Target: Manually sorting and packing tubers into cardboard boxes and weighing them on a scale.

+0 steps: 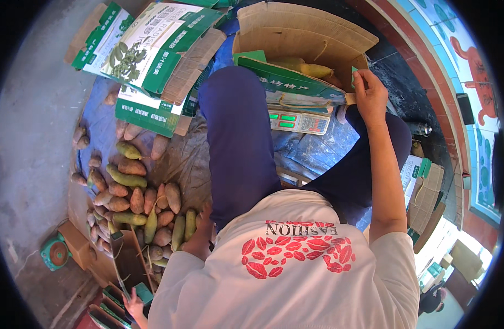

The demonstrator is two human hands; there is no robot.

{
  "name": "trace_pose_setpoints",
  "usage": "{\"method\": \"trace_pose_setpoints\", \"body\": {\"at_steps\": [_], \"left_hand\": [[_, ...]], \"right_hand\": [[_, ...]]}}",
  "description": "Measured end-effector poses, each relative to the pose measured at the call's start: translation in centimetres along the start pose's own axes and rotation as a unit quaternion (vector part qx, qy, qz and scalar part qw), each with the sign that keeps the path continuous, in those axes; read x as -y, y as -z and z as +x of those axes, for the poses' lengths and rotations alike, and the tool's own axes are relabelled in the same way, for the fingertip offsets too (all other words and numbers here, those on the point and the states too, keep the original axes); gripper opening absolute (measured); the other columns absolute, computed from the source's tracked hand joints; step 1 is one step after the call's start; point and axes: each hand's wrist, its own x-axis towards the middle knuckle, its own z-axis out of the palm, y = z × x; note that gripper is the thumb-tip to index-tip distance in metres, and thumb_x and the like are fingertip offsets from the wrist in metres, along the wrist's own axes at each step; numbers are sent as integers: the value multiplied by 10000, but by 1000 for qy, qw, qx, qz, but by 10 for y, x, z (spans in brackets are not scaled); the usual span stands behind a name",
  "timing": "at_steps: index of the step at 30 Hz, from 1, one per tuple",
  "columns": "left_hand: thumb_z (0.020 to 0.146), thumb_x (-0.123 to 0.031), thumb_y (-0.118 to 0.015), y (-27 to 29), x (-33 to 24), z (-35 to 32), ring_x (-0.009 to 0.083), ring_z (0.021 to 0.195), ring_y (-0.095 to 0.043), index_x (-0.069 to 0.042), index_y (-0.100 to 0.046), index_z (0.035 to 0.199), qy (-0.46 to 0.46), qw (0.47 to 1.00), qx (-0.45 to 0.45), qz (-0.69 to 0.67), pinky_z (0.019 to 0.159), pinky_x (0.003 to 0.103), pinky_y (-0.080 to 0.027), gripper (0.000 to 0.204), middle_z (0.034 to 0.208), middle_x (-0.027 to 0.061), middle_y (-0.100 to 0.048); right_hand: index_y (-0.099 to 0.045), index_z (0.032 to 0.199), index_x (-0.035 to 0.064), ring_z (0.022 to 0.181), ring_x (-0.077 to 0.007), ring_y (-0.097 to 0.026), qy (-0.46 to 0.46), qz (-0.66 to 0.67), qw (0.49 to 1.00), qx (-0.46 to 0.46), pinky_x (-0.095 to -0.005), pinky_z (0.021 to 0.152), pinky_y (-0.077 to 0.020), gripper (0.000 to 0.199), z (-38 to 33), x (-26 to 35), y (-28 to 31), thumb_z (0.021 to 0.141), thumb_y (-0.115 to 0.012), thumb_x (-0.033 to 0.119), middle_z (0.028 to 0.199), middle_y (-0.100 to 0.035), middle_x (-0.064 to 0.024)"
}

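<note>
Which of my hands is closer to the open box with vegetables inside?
Right. Your right hand is at the right end of the box; your left hand, mostly hidden, is farther, beside the vegetable pile.

The box (307, 24) is showing matt brown cardboard inside, with a smooth printed face in front. The scale (298, 122) is looking smooth, like hard plastic. Beneath it the tarp (318, 148) is creasing and glinting like plastic sheet. Over here the radishes (126, 177) are looking fairly smooth-skinned, the roots (137, 200) rough and dull. The trousers (235, 142) and shirt (307, 293) are creasing as soft matt cloth; the floor (35, 142) is looking hard, matt and scuffed.
</note>
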Motion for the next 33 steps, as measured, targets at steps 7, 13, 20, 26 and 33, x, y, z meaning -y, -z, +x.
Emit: {"method": "trace_pose_setpoints", "body": {"at_steps": [7, 13, 20, 26, 33], "left_hand": [[750, -376, -596, 19, 7, 39, 331, 1265, -290, -208, -364, 1315, 62, 996, 39, -57, 989, 498, -317, 634, 1358, 120, -337], [667, -426, -666, 8, 2, 25, 328, 1300, -201, -280, -412, 1291, 28, 985, 164, -43, 981, 593, -285, 689, 1385, 98, -280], [628, -398, -697, 74, -11, -5, 327, 1299, -191, -324, -447, 1259, -8, 971, 238, 18, 960, 624, -286, 682, 1369, 69, -304], [691, -355, -648, 1, 0, 11, 268, 1333, -147, -251, -459, 1259, -81, 987, 129, 43, 982, 590, -276, 607, 1410, 63, -249], [834, -278, -491, -96, 16, 50, 275, 1145, -485, -125, -517, 1193, -38, 977, 178, -107, 886, 463, -426, 391, 1190, 151, -536]], "right_hand": [[-616, 827, 74, 631, -268, -602, 10, -19, 1000, -7, -330, 567, -463, 120, 1, -1, 4, 814, -600, 192, 717, -613, -115], [-606, 847, 37, 614, -149, -588, 12, -50, 999, 11, -267, 580, -453, 152, -2, -8, 0, 850, -579, 187, 683, -605, -78], [-616, 857, 58, 638, -190, -601, -5, -49, 999, 4, -289, 599, -464, 145, -5, -12, 2, 839, -585, 199, 713, -612, -98], [-610, 857, 41, 638, -164, -604, 14, -64, 998, 8, -275, 601, -464, 162, -3, -3, 2, 856, -568, 197, 697, -611, -89], [-608, 852, 41, 633, -191, -607, 23, -65, 997, 13, -286, 596, -462, 160, -2, -5, 0, 851, -570, 196, 703, -610, -98]]}}
